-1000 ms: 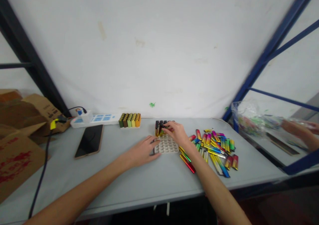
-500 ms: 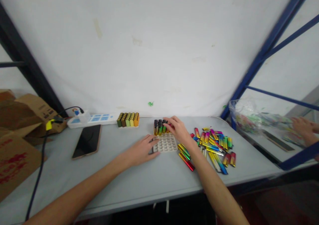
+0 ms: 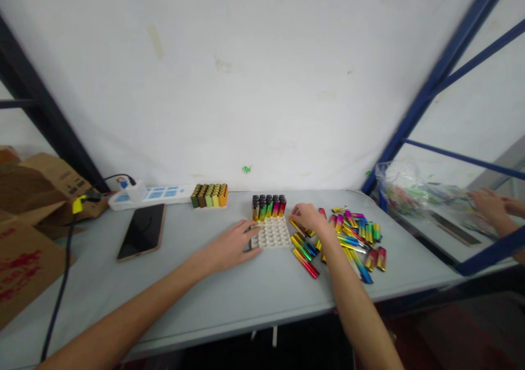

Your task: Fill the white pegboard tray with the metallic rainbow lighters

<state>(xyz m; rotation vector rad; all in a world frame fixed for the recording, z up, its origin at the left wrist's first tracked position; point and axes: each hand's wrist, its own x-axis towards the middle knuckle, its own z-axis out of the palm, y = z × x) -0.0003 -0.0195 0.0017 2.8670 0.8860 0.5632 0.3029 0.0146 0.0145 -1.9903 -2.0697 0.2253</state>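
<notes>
A white tray (image 3: 271, 234) with rows of round holes lies on the table. Lighters (image 3: 268, 208) with black tops and shiny, multicoloured bodies stand upright in its back rows; the front rows of holes are bare. My left hand (image 3: 232, 246) grips the tray's left edge, thumb near the front corner and fingers further back. Right of the tray, my right hand (image 3: 308, 218) is over the left side of a pile of loose shiny lighters (image 3: 350, 240), its fingers curled together. Its fingertips are close to a lighter lying there; what is between them is hidden.
Left of the tray stands a block of green, brown and yellow lighters (image 3: 209, 196). A phone (image 3: 141, 232), a power strip (image 3: 170, 194) and cardboard boxes (image 3: 33, 260) are further left. Beyond a blue frame (image 3: 410, 121) at right, another person's hands (image 3: 492, 209) show.
My right hand has moved right, from the standing lighters to the loose pile, uncovering the right part of the filled rows. My left hand has stayed on the tray.
</notes>
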